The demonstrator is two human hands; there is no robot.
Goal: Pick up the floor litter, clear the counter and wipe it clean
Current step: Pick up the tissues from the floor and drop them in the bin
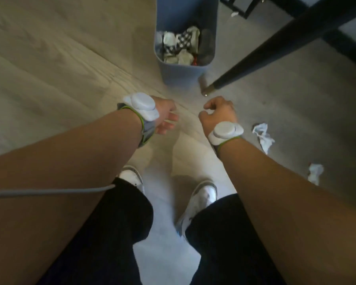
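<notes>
Floor here is pale wood-look plank [49,64], matte, with the grain running diagonally, and it's a bit blurry from the camera moving. A blue-grey plastic bin [186,17] with a rectangular mouth and rounded corners stands straight ahead. It's partly filled with crumpled white paper, a black-and-white checked wrapper and a bit of something red. Just right of it a dark, tapered furniture leg [275,46] slants down to a brass-coloured foot, with more dark framing in the top right corner.

The litter left on the floor is all scrunched white tissue. One longish crumpled piece [262,136] lies just beside the right wrist, its long axis running roughly away from the person and slightly left. A smaller wad [315,173] sits near it, closer to the person, and a tiny scrap [234,14] lies way up by the dark frame.

Both arms are bare, each with a smooth white puck-shaped sensor on a grey and green strap. The left hand [165,118] hangs relaxed with fingers loose, no grip on anything. The right hand [218,112] has its fingers curled in with nothing visible in them. White sneakers and dark trousers show below, and a grey cable crosses the left arm.
</notes>
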